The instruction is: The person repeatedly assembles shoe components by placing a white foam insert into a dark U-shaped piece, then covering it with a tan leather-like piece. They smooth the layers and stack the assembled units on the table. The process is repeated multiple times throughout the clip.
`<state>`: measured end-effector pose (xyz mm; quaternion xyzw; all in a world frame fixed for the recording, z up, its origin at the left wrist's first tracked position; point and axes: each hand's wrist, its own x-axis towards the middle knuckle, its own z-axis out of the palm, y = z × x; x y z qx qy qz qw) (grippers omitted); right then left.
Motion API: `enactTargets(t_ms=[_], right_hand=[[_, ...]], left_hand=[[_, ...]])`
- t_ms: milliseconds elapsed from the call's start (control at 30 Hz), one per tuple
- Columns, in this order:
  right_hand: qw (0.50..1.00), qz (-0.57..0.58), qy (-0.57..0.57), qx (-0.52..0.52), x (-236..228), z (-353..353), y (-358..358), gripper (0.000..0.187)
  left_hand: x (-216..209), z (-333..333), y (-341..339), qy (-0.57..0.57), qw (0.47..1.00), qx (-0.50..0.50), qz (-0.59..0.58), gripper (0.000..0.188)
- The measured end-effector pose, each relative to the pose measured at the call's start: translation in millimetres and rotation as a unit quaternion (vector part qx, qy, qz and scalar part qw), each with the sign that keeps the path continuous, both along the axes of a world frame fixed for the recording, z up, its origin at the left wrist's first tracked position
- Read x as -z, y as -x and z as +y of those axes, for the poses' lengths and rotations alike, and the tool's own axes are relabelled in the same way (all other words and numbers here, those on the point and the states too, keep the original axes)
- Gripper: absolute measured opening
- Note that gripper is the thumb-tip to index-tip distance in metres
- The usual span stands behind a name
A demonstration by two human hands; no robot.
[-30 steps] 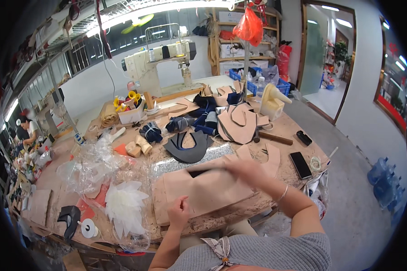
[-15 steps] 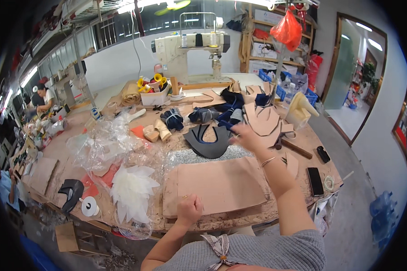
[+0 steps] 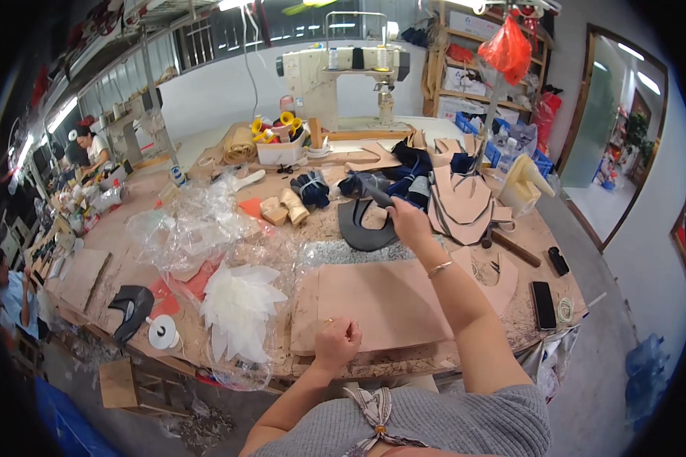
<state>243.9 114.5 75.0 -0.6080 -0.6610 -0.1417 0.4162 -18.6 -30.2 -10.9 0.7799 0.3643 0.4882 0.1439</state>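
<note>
Pad (image 3: 352, 234), dark grey, U-shaped, lies on table (image 3: 322, 230) just beyond tan sheet (image 3: 381, 305). My right hand (image 3: 410, 221) grips dark strip (image 3: 377, 195), fingers closed round near end; I cannot tell whether strip joins pad. My left hand (image 3: 338, 343) rests on sheet, fingers curled. From my remote seat I judge both light, bendy, hardly fragile; 1 pinch at pad's broad curve should suit, narrow ends may flop.

Free room over the beige sheet (image 3: 392, 305) between left fist (image 3: 338, 344) and right forearm (image 3: 466, 303)
</note>
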Motion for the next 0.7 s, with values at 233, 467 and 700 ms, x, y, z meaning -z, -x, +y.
enactTargets(t_ms=[233, 467, 700], right_hand=[[0.967, -0.070, 0.244, -0.036, -11.3, -165.2, 61.6, 0.025], [0.952, 0.005, 0.251, -0.176, 47.7, -214.2, 68.5, 0.033], [0.957, 0.022, 0.204, -0.203, 46.3, -223.7, 74.7, 0.031]], left_hand=[[6.9, -2.6, 0.4, 0.043, 0.997, 0.013, -0.055, 0.006], [-31.1, 9.3, 46.5, 0.210, 0.958, 0.046, -0.190, 0.023], [-31.8, 125.3, 212.3, 0.216, 0.909, -0.348, 0.075, 0.062]])
